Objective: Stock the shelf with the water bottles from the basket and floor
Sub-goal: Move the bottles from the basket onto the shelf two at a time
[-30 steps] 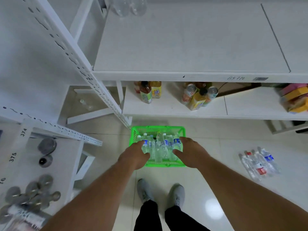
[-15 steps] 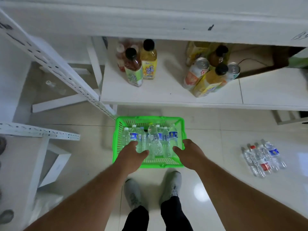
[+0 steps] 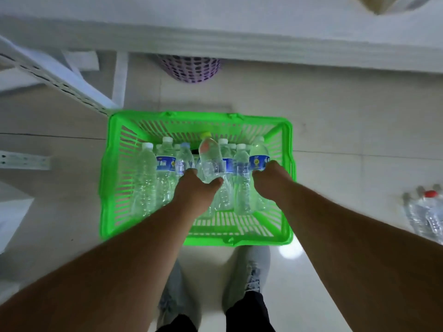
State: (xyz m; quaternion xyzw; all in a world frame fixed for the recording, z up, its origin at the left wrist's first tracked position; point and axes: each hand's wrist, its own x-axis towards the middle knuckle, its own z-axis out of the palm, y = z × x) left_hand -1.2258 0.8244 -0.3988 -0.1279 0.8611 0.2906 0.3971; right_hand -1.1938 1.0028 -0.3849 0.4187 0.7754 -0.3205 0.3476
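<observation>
Hands reach down into the green basket (image 3: 286, 178): the left hand (image 3: 195, 188) curls around a clear bottle (image 3: 210, 159) at the middle, the right hand (image 3: 271, 180) wraps a blue-labelled bottle (image 3: 259, 156) at the right wall. Farther right, loose bottles (image 3: 424, 212) lie on the floor.

Bright green slatted basket (image 3: 286, 178), blue-labelled clear bottles (image 3: 165, 164), purple mesh bin (image 3: 191, 70)

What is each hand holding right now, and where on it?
Left hand wraps the lower body of a clear bottle. Right hand is on a blue-labelled bottle at label height; a closed grip cannot be confirmed.
</observation>
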